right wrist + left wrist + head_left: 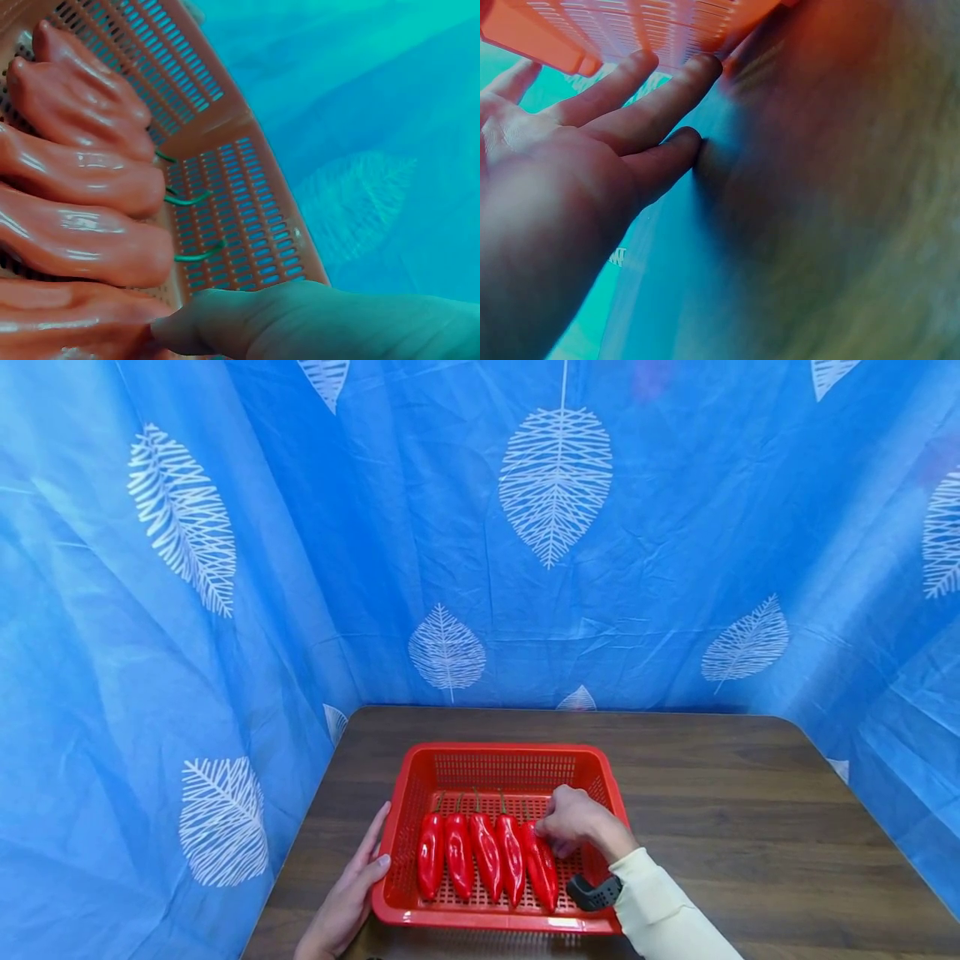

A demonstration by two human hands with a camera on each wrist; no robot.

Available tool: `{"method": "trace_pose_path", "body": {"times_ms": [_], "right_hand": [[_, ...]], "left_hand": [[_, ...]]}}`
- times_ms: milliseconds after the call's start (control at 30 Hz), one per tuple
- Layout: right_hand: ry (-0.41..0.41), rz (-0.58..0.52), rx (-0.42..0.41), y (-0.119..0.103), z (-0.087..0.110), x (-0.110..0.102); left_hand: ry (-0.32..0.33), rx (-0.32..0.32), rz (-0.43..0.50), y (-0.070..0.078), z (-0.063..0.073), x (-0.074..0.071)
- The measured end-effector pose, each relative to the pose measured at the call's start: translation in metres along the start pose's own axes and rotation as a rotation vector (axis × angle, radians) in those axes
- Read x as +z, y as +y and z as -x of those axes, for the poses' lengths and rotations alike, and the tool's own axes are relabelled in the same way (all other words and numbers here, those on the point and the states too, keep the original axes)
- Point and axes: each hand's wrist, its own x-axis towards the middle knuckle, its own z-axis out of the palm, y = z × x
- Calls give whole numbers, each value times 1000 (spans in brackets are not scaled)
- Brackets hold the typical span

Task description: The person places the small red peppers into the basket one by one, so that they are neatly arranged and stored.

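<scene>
Several glossy red chili peppers (486, 858) with green stems lie side by side in a red plastic basket (502, 749). My right hand (576, 820) reaches inside and pinches the rightmost pepper (542, 875) near its stem end. In the right wrist view, the thumb (247, 321) presses on that pepper (67, 322); the other fingers are hidden. My left hand (347, 892) lies along the basket's left side, its thumb at the rim. The left wrist view shows its fingers extended beside the slotted basket wall (656, 30).
The basket stands on a dark wood-grain table (720, 810), whose surface extends to the right. Blue curtains (645, 527) with white leaf prints hang behind and at both sides. A black band (594, 893) sits at my right wrist, beside a pale sleeve (663, 906).
</scene>
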Motion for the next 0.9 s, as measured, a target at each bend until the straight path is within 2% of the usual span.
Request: {"method": "trace_pose_path", "body": {"times_ms": [167,300,400,533,667,733,900], "right_hand": [[67,31,-22,-3,2,-4],[130,-6,-78,-7,7,-13],[179,-53,-157,-7,15,-23],[281,-79,-266,1,29,-44],[461,-42,-329,17,46,-68],[573,-2,-354,27,54,-80],[834,121,-439,54,65,-105]], "left_hand": [[-33,19,8,-1,0,-4],[8,-2,-28,3,3,-6],[83,-13,-78,7,7,-6],[242,30,-191,16,10,-4],[365,130,-362,32,7,-7],[394,187,-462,43,6,-10],[462,379,-739,69,3,-18]]}}
